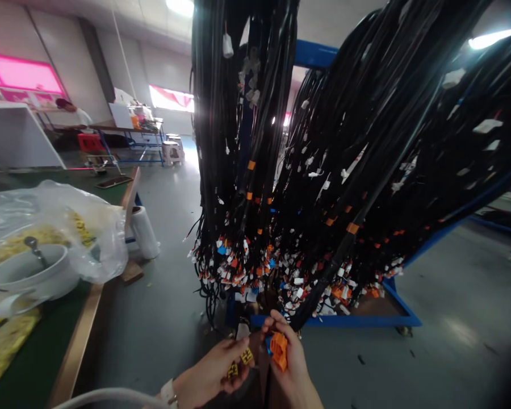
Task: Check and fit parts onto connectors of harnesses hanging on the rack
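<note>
Low in the view, my left hand (215, 366) is closed around small yellow connector pieces with black markings (246, 356). Close beside it, my right hand (293, 363) grips an orange connector (279, 350), and a blue connector (268, 344) shows at its left side. Black cable runs down below the right hand. Just beyond both hands hang thick bundles of black wire harnesses (221, 142), their lower ends crowded with white, orange, red and blue connectors (255, 270). Part of what the left fingers hold is hidden.
A blue wheeled rack (366, 321) carries the harnesses. On the green-topped table (83, 289) at left are a white bowl (59, 272) with a spoon, and a plastic bag (97, 227) of yellow pieces. A plastic-wrapped roll (145, 233) stands beside it. Another person (74, 113) works far left.
</note>
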Demonstrator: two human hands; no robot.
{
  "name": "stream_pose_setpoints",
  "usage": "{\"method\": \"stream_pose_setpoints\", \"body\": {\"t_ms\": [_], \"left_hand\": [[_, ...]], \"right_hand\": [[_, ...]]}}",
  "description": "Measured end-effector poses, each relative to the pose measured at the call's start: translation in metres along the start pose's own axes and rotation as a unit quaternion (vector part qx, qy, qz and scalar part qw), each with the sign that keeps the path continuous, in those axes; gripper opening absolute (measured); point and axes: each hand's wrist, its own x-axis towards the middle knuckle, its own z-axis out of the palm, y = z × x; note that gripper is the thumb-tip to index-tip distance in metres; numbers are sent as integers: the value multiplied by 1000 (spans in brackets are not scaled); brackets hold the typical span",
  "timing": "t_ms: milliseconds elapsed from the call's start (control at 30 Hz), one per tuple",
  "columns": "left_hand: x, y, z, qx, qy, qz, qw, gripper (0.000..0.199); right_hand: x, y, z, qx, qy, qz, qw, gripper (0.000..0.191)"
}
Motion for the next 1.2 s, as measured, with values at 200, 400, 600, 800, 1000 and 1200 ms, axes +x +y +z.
{"method": "stream_pose_setpoints", "body": {"t_ms": [200, 400, 600, 800, 1000, 1200], "left_hand": [[-6, 6, -2, 13, -32, 31, 999, 48], [-22, 8, 10, -29, -146, 59, 987, 39], [-29, 7, 16, -55, -171, 74, 981, 29], [-28, 9, 17, -38, -138, 71, 987, 27], [-30, 7, 18, -42, -148, 62, 986, 34], [-21, 4, 12, -44, -147, 78, 985, 41]], "right_hand": [[-3, -9, -11, 16, -8, 5, 1000, 23], [-11, 5, -6, 19, 9, -10, 1000, 23], [-25, 19, 12, -25, 10, -61, 998, 18], [-26, 11, 10, -14, 0, -52, 999, 14], [-30, 12, 10, -60, -31, -70, 995, 4], [-25, 19, 6, -86, -21, -65, 994, 10]]}}
